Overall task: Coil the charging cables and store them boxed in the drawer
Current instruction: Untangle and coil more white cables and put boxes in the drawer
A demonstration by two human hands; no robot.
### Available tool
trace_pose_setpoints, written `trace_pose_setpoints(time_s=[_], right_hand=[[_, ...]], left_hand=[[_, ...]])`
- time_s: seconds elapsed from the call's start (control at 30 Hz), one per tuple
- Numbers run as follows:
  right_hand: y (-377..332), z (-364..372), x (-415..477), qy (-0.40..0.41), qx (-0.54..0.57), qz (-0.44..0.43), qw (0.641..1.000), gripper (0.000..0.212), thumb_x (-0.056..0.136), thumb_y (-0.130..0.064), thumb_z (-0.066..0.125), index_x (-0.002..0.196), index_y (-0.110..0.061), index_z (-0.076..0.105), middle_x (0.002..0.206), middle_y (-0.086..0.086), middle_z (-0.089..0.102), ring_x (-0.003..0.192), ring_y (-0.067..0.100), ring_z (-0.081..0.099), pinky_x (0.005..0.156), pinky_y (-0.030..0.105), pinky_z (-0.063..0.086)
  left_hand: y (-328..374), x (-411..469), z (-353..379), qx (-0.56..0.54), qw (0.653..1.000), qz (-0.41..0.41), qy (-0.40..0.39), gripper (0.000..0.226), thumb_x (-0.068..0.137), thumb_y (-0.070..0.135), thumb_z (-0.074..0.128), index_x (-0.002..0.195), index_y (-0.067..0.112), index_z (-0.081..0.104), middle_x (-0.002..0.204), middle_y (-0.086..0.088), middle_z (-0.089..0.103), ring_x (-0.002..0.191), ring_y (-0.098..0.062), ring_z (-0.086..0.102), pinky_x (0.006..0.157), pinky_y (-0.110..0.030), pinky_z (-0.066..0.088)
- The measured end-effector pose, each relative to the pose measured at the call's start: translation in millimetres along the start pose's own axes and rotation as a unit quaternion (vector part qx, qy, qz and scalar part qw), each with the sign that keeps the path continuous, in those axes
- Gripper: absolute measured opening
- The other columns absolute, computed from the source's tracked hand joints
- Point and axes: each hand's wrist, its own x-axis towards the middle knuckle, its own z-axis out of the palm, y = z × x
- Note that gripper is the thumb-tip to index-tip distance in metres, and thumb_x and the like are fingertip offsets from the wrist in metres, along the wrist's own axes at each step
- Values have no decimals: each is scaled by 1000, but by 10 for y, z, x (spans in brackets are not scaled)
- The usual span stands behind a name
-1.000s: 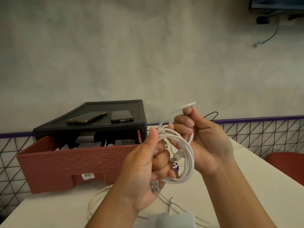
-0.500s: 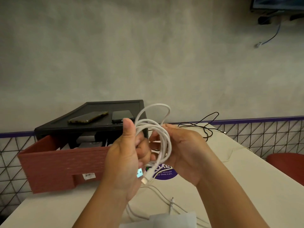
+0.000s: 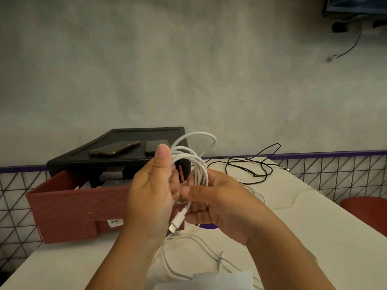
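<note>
While your left hand [image 3: 151, 192] grips the coil [image 3: 202, 170], fingers curled round the loops and thumb upright, your right hand [image 3: 222, 206] pinches the strands low on the coil, just above the hanging plug [image 3: 176, 221]. You hold the coil above the table [image 3: 314, 237], in front of the open red drawer [image 3: 73, 212] at left. Loose white cable [image 3: 166, 261] lies beneath. A black cable [image 3: 254, 175] lies far right. Two phones [image 3: 114, 147] rest on the black cabinet [image 3: 117, 163].

Both forearms reach up side by side. The left grip [image 3: 150, 195] clasps the coiled white charging cable [image 3: 198, 162], thumb upright beside it; the right grip [image 3: 222, 208] pinches the coil's lower strands from the right.
</note>
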Motion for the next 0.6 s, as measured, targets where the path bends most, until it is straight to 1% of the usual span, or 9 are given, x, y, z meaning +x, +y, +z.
trace_pose_setpoints(time_s=[0.1,0.17,0.27,0.33,0.37,0.4,0.47,0.53,0.6], right_hand=[[-8,2,-2,-6,-2,-9,1000,18,88,5,53,106,9,53,74,8,63,59,12,64,55,20,52],[-25,-12,-12,0,-18,-7,1000,12,87,12,49,96,4,53,72,11,59,55,13,61,54,21,53],[-53,-27,-35,20,-54,8,998,31,84,18,37,92,-6,55,69,8,59,46,11,54,48,22,48],[-70,-40,-62,36,-146,19,988,38,81,14,36,92,-15,59,68,7,59,44,11,47,45,24,38],[-87,-41,-78,48,-217,26,975,38,80,10,39,92,-20,59,69,5,58,47,11,44,47,25,34],[-109,-46,-92,58,-293,33,954,33,82,5,44,92,-23,58,70,0,57,51,9,42,49,24,32],[-157,-49,-123,60,-416,43,906,20,85,-7,49,87,-27,51,75,-9,52,62,6,44,53,20,34],[-173,-54,-144,52,-457,41,887,15,89,-15,48,78,-25,47,76,-8,52,68,7,48,56,19,37],[-184,-77,-161,50,-457,36,887,15,92,-22,48,82,-16,57,73,-2,55,67,13,50,57,23,37]], left_hand=[[-15,3,4,0,1000,5,-13,46,71,55,44,41,22,33,43,4,20,36,-5,21,34,-12,30],[-32,-7,14,30,998,35,-39,50,75,57,46,39,23,39,40,5,23,36,-3,24,36,-11,30],[-69,-1,7,50,995,62,-62,55,86,54,46,38,28,50,35,3,31,33,-2,31,38,-8,30],[-82,18,-5,76,991,79,-71,52,85,57,50,41,30,50,37,8,30,35,-2,28,40,-11,27],[-86,27,-13,79,991,80,-69,49,84,56,50,41,30,49,38,9,29,36,-2,26,40,-12,27],[-105,39,-32,79,991,81,-69,49,85,54,48,41,31,50,38,9,30,36,-2,26,40,-12,27],[-121,43,-34,87,991,77,-70,49,84,49,42,40,30,50,37,8,31,35,-3,27,40,-11,27],[-125,43,-23,96,990,78,-70,48,82,48,39,39,29,50,37,7,30,36,-3,26,40,-13,27],[-132,55,-37,112,989,76,-60,47,81,48,39,39,30,51,37,9,29,36,-3,26,40,-13,27]])
